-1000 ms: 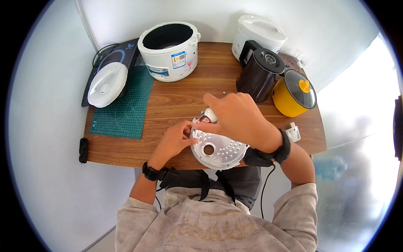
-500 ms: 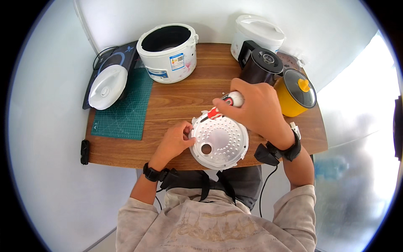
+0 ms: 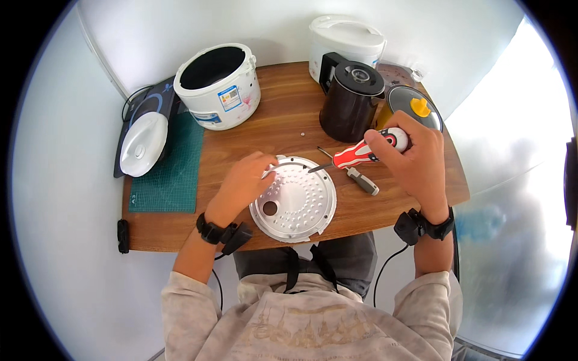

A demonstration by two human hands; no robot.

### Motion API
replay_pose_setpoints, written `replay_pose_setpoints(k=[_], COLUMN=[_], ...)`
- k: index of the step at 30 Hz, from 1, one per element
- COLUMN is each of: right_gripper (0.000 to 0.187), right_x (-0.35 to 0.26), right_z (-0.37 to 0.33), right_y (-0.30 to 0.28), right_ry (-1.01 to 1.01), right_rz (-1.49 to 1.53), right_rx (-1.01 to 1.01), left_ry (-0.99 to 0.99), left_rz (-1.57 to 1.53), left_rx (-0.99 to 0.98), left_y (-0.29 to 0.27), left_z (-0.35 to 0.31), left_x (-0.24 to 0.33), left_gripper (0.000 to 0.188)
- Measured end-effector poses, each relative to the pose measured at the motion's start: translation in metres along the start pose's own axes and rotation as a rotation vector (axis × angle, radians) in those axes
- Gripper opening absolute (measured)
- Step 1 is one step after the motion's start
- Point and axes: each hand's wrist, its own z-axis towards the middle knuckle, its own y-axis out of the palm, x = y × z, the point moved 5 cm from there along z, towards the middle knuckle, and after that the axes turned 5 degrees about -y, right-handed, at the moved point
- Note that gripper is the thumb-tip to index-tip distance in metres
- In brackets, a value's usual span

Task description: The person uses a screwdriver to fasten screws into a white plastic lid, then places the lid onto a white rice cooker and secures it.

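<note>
A round rice cooker lid (image 3: 301,210) lies with its dimpled silver metal side up at the table's near edge. One larger round hole and several small dark holes show in it. My left hand (image 3: 244,180) has its fingers curled at the lid's upper left rim, gripping it. My right hand (image 3: 418,159) is closed round the white end of a red-and-white screwdriver (image 3: 358,155). The screwdriver slants down to the left, its dark shaft pointing over the lid's upper right edge. Whether the tip touches the metal, I cannot tell. A second screwdriver (image 3: 363,181) with a grey handle lies beside the lid.
A white rice cooker body (image 3: 220,99) stands at the back left, near a green cutting mat (image 3: 171,186), a white lid (image 3: 144,144) and a dark induction cooktop (image 3: 126,129). A dark kettle (image 3: 349,111), another white cooker (image 3: 346,39) and a yellow pot (image 3: 415,108) stand at the back right.
My right hand has moved right with the red-and-white screwdriver, which now lies flatter. The grey-handled screwdriver has come into sight. My left hand has shifted up along the lid's rim.
</note>
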Motion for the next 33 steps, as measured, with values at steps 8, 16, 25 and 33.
replay_pose_setpoints(k=[8, 16, 25, 33], right_gripper=[0.035, 0.034, 0.034, 0.024], right_x=[0.009, 0.019, 0.020, 0.037], right_z=[-0.011, -0.025, -0.033, -0.069], right_y=[-0.024, -0.033, -0.029, -0.009], right_ry=[0.056, 0.087, 0.083, 0.318], right_rz=[-0.011, 0.037, 0.093, 0.381], right_rx=[0.041, 0.057, 0.066, 0.125], left_ry=[0.171, 0.125, 0.148, -0.278], left_rz=[0.055, 0.113, 0.096, -0.862], left_rx=[-0.137, -0.111, -0.055, -0.299], left_y=[0.055, 0.067, 0.064, 0.035], left_z=[0.048, 0.054, 0.051, 0.018], left_x=[0.028, 0.027, 0.033, 0.022], left_gripper=[0.015, 0.015, 0.015, 0.020])
